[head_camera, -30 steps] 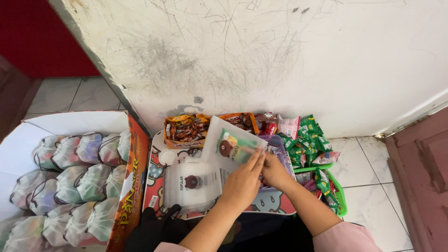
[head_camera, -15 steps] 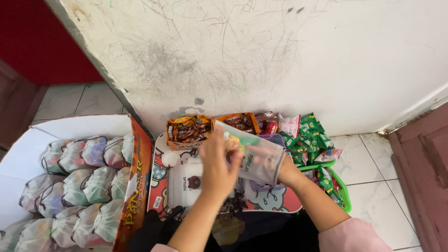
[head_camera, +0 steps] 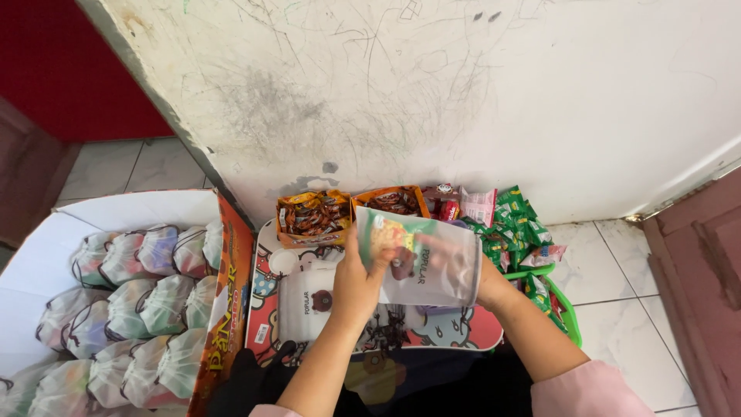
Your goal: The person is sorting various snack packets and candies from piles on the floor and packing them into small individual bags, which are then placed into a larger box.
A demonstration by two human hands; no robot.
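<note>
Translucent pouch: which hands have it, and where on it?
Left hand grips the translucent pouch at its left edge; right hand is pushed inside through its open right end.

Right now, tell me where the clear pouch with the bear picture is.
In the head view, the clear pouch is held up at centre between the left hand and right hand, above the cartoon tray.

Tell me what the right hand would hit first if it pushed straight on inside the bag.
The right hand points left inside the clear bag. It would likely meet the green snack packet first, near the left hand; depth is uncertain.
</note>
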